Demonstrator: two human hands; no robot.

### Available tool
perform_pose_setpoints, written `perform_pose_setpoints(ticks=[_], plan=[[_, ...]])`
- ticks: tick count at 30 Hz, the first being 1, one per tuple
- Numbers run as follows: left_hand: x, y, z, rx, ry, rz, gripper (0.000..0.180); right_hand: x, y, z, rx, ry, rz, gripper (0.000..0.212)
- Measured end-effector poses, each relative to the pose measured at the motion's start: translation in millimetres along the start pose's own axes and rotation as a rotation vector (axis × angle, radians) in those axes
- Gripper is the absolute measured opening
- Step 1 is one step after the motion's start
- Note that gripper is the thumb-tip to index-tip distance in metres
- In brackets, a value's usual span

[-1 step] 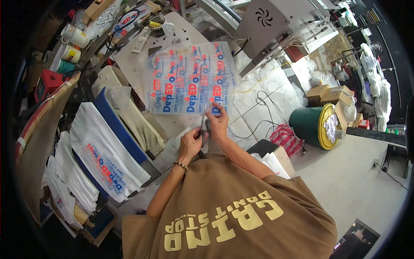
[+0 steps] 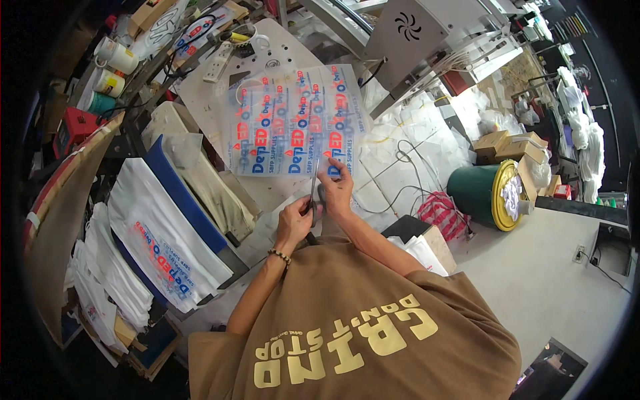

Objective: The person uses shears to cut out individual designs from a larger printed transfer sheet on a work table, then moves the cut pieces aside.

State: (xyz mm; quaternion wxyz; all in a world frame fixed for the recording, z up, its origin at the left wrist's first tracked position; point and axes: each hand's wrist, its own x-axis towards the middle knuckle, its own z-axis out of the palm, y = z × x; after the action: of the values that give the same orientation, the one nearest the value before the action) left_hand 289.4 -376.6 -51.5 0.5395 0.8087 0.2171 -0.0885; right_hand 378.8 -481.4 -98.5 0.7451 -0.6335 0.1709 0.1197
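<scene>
A clear plastic sheet [image 2: 293, 127] with rows of red and blue print spreads over the tabletop in front of me. At its near edge, my left hand [image 2: 293, 221] is closed round the dark handle of a pair of scissors [image 2: 314, 190]. The scissor blades point away from me, up to the sheet. My right hand [image 2: 339, 192] sits just right of the scissors, thumb and forefinger closed on the sheet's near edge. A dark handle loop lies beside its palm; the other right fingers are partly hidden.
White printed bags [image 2: 160, 233] lie over a blue board at left. A grey machine [image 2: 427, 40] stands at the far right, cables below it. A green bucket [image 2: 473, 193] with a yellow rim stands at right. Mugs [image 2: 117, 57] and a power strip [image 2: 218, 63] are at the back left.
</scene>
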Motion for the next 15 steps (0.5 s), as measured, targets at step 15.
perform_pose_setpoints(ticks=[15], plan=[[-1.3,0.8,-5.4,-0.033,-0.036,-0.015,0.042,3.6,10.7,1.4,0.082,0.002,-0.093,0.054]])
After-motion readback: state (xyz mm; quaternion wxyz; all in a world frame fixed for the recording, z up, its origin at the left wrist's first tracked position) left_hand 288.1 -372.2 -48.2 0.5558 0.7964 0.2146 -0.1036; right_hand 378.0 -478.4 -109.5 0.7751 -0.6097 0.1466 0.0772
